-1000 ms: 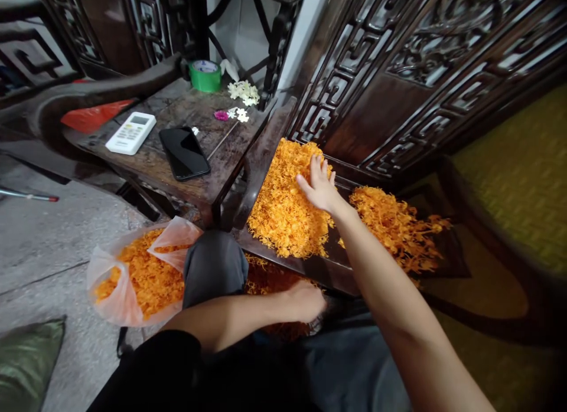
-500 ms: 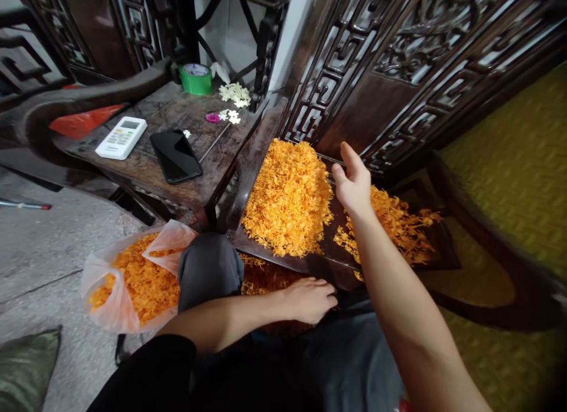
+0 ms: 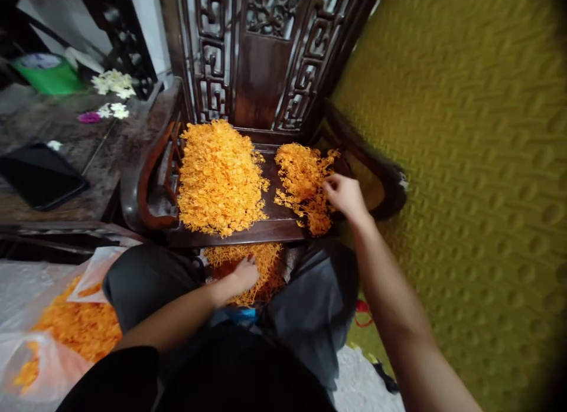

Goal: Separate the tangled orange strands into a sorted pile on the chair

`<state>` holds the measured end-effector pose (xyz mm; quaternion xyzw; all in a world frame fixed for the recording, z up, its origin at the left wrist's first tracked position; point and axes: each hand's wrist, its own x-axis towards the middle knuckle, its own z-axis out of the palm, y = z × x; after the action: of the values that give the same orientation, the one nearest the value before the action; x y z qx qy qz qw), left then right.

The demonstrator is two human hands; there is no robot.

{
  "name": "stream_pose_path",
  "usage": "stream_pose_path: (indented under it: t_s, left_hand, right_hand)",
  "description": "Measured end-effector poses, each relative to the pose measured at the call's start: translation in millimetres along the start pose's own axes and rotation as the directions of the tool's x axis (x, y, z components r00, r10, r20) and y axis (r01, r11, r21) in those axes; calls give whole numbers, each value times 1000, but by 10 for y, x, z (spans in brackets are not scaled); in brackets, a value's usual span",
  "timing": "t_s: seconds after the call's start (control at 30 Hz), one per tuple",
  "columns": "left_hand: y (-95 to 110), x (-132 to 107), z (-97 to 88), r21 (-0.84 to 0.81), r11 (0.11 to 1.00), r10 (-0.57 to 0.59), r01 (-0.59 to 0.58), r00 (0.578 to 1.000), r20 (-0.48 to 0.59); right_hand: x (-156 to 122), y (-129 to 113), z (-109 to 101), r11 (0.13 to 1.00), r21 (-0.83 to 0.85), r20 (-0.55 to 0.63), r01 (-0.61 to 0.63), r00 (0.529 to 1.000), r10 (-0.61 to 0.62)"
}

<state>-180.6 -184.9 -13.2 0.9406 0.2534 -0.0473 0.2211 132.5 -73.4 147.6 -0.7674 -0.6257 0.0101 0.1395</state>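
At the right edge of the smaller heap of orange flower sprigs (image 3: 299,170), my right hand (image 3: 346,195) has its thumb and fingers pinched together on a sprig's stems. A bigger heap of orange flowers (image 3: 221,179) lies on the left part of the dark wooden chair seat (image 3: 277,230). Between my knees, my left hand (image 3: 245,275) is above a mass of orange flower stems (image 3: 268,270) below the seat's front edge. Its fingers look curled, and whatever they may hold is hidden.
A plastic bag (image 3: 48,365) of orange flowers rests on the floor at left. The side table holds a black phone (image 3: 42,176), green tape (image 3: 48,75) and white blossoms (image 3: 113,83). The chair's armrest (image 3: 390,185) borders a yellow textured surface (image 3: 478,193) at right.
My view has turned right. My right hand has gone from open above the seat to pinching at the smaller heap's right edge. My left hand is now above the stems between my knees.
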Motion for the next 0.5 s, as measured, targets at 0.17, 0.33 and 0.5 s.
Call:
stream_pose_path:
  t_s: [0.17, 0.33, 0.5]
  left_hand:
    - [71, 14, -489, 13, 999, 30, -31, 1000, 5]
    - [115, 8, -786, -177, 982, -72, 62, 996, -48]
    - [194, 79, -641, -120, 981, -145, 151, 988, 57]
  right_hand:
    - [-547, 95, 359, 999, -26, 217, 32, 976, -25]
    - [-598, 222, 358, 999, 24, 90, -29, 996, 27]
    - [-355, 275, 38, 969, 238, -367, 68, 930, 25]
